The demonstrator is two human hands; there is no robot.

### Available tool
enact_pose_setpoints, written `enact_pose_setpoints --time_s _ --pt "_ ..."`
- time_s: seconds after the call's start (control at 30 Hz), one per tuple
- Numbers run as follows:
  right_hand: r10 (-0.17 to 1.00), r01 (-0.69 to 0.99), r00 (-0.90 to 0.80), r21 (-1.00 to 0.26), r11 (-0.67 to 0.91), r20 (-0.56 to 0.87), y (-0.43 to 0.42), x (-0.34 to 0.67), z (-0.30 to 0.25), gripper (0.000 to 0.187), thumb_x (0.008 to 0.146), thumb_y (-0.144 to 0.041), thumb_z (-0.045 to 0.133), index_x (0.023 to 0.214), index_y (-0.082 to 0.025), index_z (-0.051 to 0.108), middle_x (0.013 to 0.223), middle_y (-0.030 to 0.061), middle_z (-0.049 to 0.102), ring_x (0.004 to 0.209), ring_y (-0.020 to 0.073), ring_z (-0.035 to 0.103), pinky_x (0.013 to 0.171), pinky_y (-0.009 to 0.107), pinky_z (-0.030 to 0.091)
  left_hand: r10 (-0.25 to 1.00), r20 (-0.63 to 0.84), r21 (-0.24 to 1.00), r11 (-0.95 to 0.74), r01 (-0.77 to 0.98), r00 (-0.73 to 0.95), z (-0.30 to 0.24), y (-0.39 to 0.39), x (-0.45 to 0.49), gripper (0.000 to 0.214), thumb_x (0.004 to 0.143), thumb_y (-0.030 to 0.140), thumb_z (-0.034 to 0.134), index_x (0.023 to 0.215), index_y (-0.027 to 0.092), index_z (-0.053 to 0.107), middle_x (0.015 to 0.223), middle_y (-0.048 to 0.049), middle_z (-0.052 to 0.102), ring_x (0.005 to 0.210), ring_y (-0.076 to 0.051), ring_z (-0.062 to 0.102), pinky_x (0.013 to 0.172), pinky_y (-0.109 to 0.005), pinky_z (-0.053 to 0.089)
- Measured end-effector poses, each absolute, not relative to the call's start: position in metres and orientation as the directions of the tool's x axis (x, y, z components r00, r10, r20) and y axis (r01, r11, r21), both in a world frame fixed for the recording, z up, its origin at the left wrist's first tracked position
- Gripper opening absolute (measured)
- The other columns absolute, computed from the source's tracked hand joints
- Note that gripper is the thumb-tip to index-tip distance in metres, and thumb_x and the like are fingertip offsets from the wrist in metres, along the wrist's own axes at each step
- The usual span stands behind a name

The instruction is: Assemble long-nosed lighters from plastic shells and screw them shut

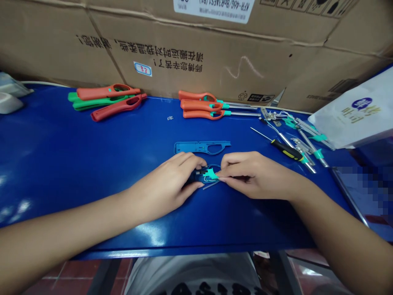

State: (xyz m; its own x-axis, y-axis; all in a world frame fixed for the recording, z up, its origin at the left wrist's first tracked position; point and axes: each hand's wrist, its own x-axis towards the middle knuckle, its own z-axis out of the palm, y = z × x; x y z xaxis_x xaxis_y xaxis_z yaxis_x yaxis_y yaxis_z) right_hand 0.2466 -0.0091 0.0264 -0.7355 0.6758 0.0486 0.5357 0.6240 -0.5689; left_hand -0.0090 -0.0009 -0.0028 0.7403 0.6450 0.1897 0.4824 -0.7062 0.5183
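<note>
My left hand [168, 180] grips a blue plastic lighter housing [199, 176] from the left, its fingers curled over the shell. My right hand [251, 174] pinches a teal plastic part [211, 174] at the housing's right end, where a thin metal rod sticks out. The fingers hide much of the housing. An empty blue half-shell of a lighter [201, 147] lies just above my hands, with its trigger loop facing right.
Orange and red lighter shells [107, 102] and green ones [92, 102] lie at the back left. Orange handles with metal nozzles [199, 106] lie at the back centre. A yellow-black screwdriver [287, 150] and metal-and-teal parts [307, 139] lie right, near a white bag [350, 110]. Cardboard boxes [196, 53] form the far wall.
</note>
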Motion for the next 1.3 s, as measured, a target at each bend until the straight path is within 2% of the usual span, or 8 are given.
enact_pose_setpoints --time_s 0.13,0.27,0.4,0.57,0.77,0.87,1.03,1.3 --pt "0.731 0.549 -0.682 -0.642 0.535 0.026 -0.007 0.245 0.026 0.017 0.095 -0.018 0.061 0.088 -0.018 0.076 0.083 0.0011 0.062 0.066 0.0087 0.053 0.061 0.024 0.039 0.646 0.175 0.528 -0.698 0.483 0.743 -0.005 -0.001 -0.009 0.032 0.098 0.024 0.06 0.129 0.017 0.056 0.122 -0.0098 0.063 0.119 -0.025 0.06 0.103 -0.041 0.052" --pt "0.835 0.59 -0.544 -0.745 0.312 -0.08 -0.005 0.242 0.021 0.007 0.088 -0.024 0.071 0.087 -0.02 0.077 0.085 0.0011 0.065 0.066 0.0093 0.055 0.058 0.024 0.041 0.656 0.166 0.536 -0.687 0.491 0.736 -0.004 -0.002 -0.008 0.036 0.097 0.026 0.057 0.131 0.017 0.058 0.121 -0.0106 0.062 0.117 -0.025 0.06 0.103 -0.041 0.053" --pt "0.876 0.597 -0.463 -0.778 0.197 -0.133 -0.004 0.24 0.018 0.009 0.081 -0.029 0.078 0.084 -0.021 0.077 0.079 -0.0005 0.06 0.065 0.0099 0.053 0.057 0.024 0.043 0.678 0.178 0.592 -0.653 0.472 0.713 0.0 -0.003 -0.005 0.038 0.091 0.027 0.063 0.128 0.018 0.062 0.119 -0.0097 0.065 0.109 -0.024 0.064 0.096 -0.037 0.056" --pt "0.863 0.621 -0.498 -0.731 0.285 -0.087 -0.009 0.235 0.02 0.006 0.082 -0.025 0.079 0.083 -0.02 0.075 0.075 -0.0023 0.056 0.063 0.0091 0.05 0.058 0.023 0.041 0.7 0.196 0.65 -0.617 0.444 0.686 -0.001 -0.001 -0.002 0.025 0.095 0.033 0.062 0.115 0.018 0.068 0.104 -0.0062 0.071 0.095 -0.02 0.067 0.086 -0.033 0.055" --pt "0.805 0.656 -0.593 -0.589 0.472 -0.015 -0.015 0.231 0.022 0.005 0.089 -0.024 0.074 0.091 -0.02 0.073 0.082 -0.0012 0.059 0.069 0.01 0.053 0.063 0.025 0.039 0.71 0.159 0.683 -0.581 0.443 0.686 -0.001 0.002 0.0 0.013 0.095 0.026 0.064 0.103 0.018 0.071 0.094 -0.0016 0.071 0.086 -0.016 0.065 0.078 -0.028 0.05" --pt "0.761 0.655 -0.648 -0.534 0.534 -0.034 -0.014 0.234 0.025 0.008 0.091 -0.024 0.071 0.097 -0.021 0.07 0.091 0.0001 0.061 0.072 0.0111 0.054 0.065 0.026 0.039 0.699 0.169 0.672 -0.597 0.438 0.694 -0.001 0.003 -0.002 0.011 0.095 0.025 0.064 0.102 0.017 0.069 0.092 -0.001 0.069 0.084 -0.015 0.064 0.075 -0.027 0.048" --pt "0.723 0.639 -0.689 -0.519 0.567 -0.059 -0.014 0.238 0.027 0.009 0.095 -0.024 0.066 0.103 -0.021 0.067 0.099 0.0016 0.062 0.084 0.0137 0.06 0.071 0.026 0.043 0.672 0.203 0.624 -0.649 0.435 0.712 -0.003 0.003 -0.003 0.011 0.095 0.023 0.064 0.104 0.016 0.067 0.094 -0.0016 0.067 0.088 -0.015 0.063 0.076 -0.026 0.047" --pt "0.724 0.638 -0.689 -0.48 0.602 -0.007 -0.013 0.238 0.022 0.012 0.098 -0.029 0.061 0.102 -0.019 0.068 0.096 0.0023 0.061 0.083 0.0143 0.06 0.072 0.027 0.042 0.669 0.212 0.592 -0.668 0.451 0.712 -0.006 0.004 -0.002 0.016 0.098 0.029 0.061 0.105 0.015 0.065 0.096 -0.0036 0.067 0.091 -0.018 0.064 0.078 -0.028 0.049"
